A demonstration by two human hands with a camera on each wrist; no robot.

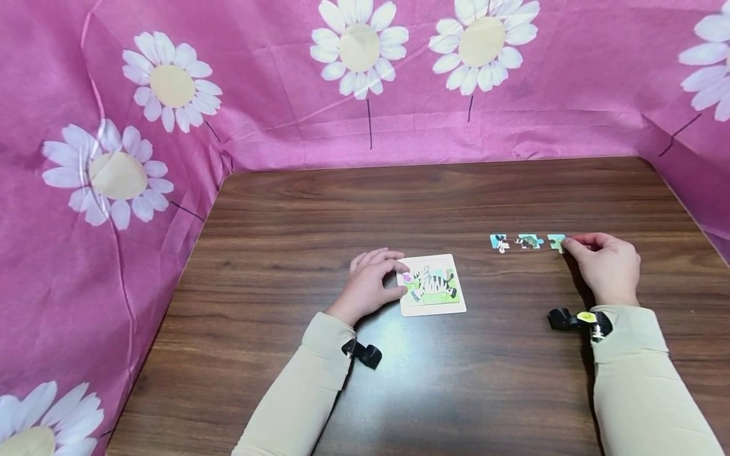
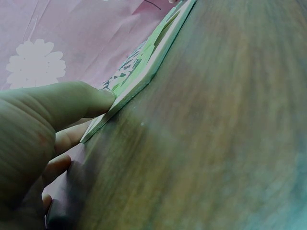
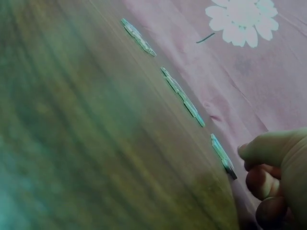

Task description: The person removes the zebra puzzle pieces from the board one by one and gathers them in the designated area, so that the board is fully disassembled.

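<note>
A small zebra jigsaw board (image 1: 433, 311) with a pale frame lies on the table. My left hand (image 1: 369, 286) holds it by its left side, thumb on the frame edge and index finger over the upper left corner. In the left wrist view the thumb presses the rim of the board (image 2: 152, 72). Farther right, three loose jigsaw pieces lie in a row: a left piece (image 1: 499, 243), a middle piece (image 1: 530, 241) and a right piece (image 1: 556, 241). My right hand (image 1: 609, 266) is at the right piece, fingertips beside its edge, with a narrow gap showing in the right wrist view.
The brown wooden table (image 1: 502, 380) spreads around the board and the pieces. A pink cloth (image 1: 274, 82) with white flowers hangs along its back and sides. Black wrist cameras sit on both sleeves, one at the left cuff (image 1: 362, 353) and one at the right cuff (image 1: 578, 320).
</note>
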